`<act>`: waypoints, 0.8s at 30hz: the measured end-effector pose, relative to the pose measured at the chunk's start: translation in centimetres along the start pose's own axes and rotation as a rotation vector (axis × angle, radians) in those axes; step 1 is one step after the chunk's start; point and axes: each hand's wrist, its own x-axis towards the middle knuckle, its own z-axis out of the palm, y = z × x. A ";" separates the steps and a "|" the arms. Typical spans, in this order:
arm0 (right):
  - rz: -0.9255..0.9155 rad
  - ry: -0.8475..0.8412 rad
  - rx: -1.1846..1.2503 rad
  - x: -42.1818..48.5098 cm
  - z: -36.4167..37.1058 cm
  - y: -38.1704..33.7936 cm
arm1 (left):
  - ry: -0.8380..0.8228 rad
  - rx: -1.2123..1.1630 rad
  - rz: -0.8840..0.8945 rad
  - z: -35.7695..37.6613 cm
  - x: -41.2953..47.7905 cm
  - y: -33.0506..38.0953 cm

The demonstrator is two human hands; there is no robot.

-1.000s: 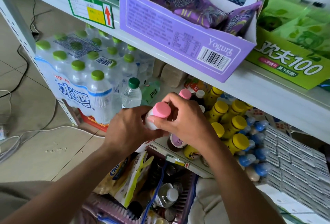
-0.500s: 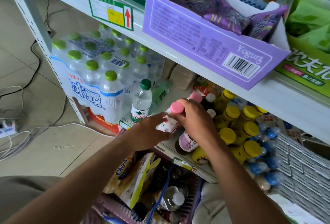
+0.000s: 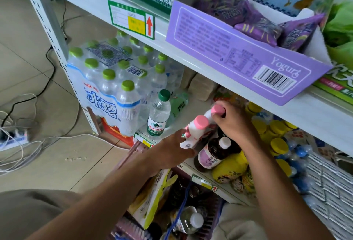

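My left hand (image 3: 172, 150) grips the lower body of a white bottle with a pink cap (image 3: 193, 130), held tilted over the low shelf's front edge. A second pink-capped bottle (image 3: 214, 112) stands just behind it on the shelf, and my right hand (image 3: 235, 125) holds it near the cap. A dark bottle with a white cap and lilac label (image 3: 214, 153) stands right below my right hand.
Yellow-capped bottles (image 3: 275, 144) and small blue-capped ones crowd the shelf to the right. A green-capped water bottle (image 3: 159, 113) and a wrapped water pack (image 3: 114, 87) stand left. Overhead a purple yogurt box (image 3: 229, 56) overhangs the upper shelf. A pink basket (image 3: 131, 228) of goods sits below. Cables lie on the floor.
The bottle held by both hands now rests only in my left hand, lower and further left. My right hand moved back to the second pink-capped bottle. The camera moved closer.
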 end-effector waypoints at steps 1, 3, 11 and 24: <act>0.012 -0.038 0.000 0.2 0.3 0.1 | -0.006 0.004 -0.004 0.1 0.0 -0.1; 0.031 -0.047 -0.020 0.5 0.7 0.1 | -0.006 -0.009 -0.004 0.2 0.2 -0.2; 0.041 0.124 -0.001 -1.7 -0.4 -1.6 | 0.068 0.004 0.000 0.0 0.8 -0.1; 0.002 0.216 1.305 -8.7 -2.6 -5.6 | 0.849 0.266 0.730 -2.9 -2.3 3.6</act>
